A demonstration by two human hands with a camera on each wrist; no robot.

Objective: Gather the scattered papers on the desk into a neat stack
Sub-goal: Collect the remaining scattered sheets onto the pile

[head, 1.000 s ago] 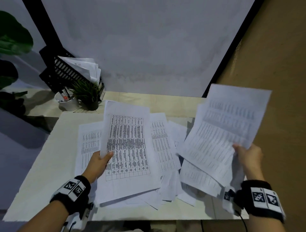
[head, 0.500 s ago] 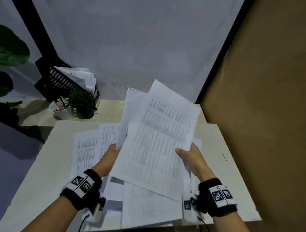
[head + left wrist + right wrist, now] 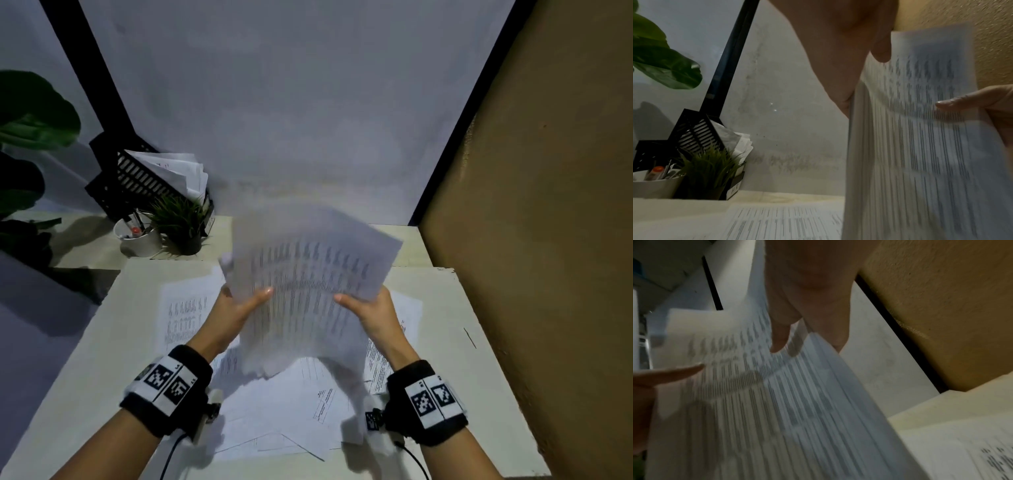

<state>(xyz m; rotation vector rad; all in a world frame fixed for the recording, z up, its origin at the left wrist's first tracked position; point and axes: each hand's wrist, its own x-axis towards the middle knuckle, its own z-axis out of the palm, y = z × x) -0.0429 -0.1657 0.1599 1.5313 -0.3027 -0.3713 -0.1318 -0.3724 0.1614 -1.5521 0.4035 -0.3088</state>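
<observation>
Hands, two: left [image 3: 236,305], right [image 3: 371,308], each pinching one paper bundle [image 3: 308,294]

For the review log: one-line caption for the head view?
Both hands, left hand and right hand, hold a bundle of printed sheets above loose papers on the desk.

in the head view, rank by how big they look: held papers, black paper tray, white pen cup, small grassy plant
1. held papers, though nearest the camera
2. black paper tray
3. small grassy plant and white pen cup: too alike to rank

Printed tables on held papers [image 3: 308,287] blurred, no text legible
</observation>
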